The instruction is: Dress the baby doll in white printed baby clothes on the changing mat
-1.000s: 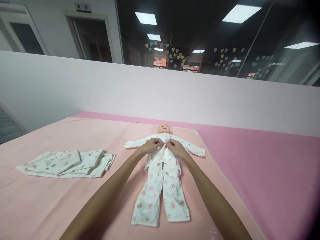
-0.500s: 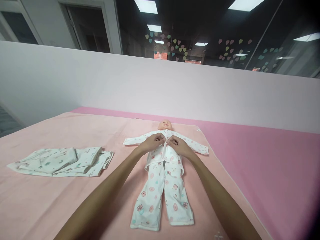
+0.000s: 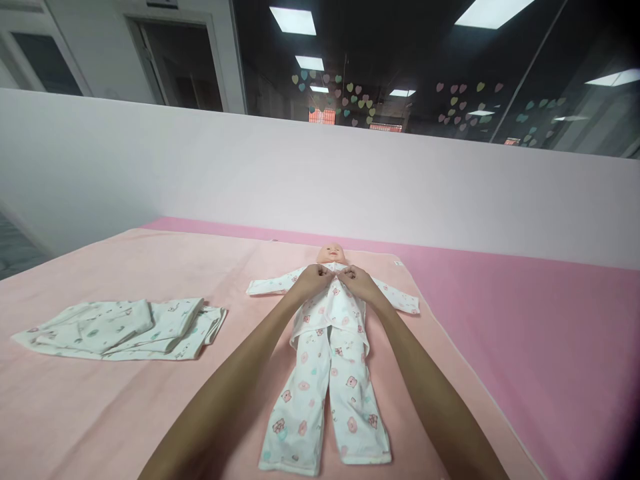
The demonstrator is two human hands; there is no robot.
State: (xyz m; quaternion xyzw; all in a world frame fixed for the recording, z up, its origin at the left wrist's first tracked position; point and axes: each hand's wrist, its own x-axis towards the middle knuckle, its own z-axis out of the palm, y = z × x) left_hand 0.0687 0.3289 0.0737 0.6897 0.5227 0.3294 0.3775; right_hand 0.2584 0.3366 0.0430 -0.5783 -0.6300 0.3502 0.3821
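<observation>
A baby doll [image 3: 332,253] lies face up, head at the far end, dressed in a white printed pajama top [image 3: 331,312] and matching pajama pants [image 3: 300,407]. The top's sleeves stretch out to both sides. My left hand [image 3: 316,279] pinches the front of the top near the upper chest, on the left of its middle line. Just across that line, my right hand [image 3: 354,280] pinches the other side of the front. A small gap separates the two hands. Their fingertips partly hide the cloth between them, and any fastener there is too small to make out.
A folded white printed cloth [image 3: 115,327] lies to the left on the peach blanket [image 3: 240,267]. Pink mat [image 3: 525,320] shows on the right and along the back. Behind it stands a low white wall [image 3: 320,177], with dark glass above.
Both hands have moved slightly up the front of the top, toward the collar. The middle of the top below them now lies more closed. The view has tilted up a little.
</observation>
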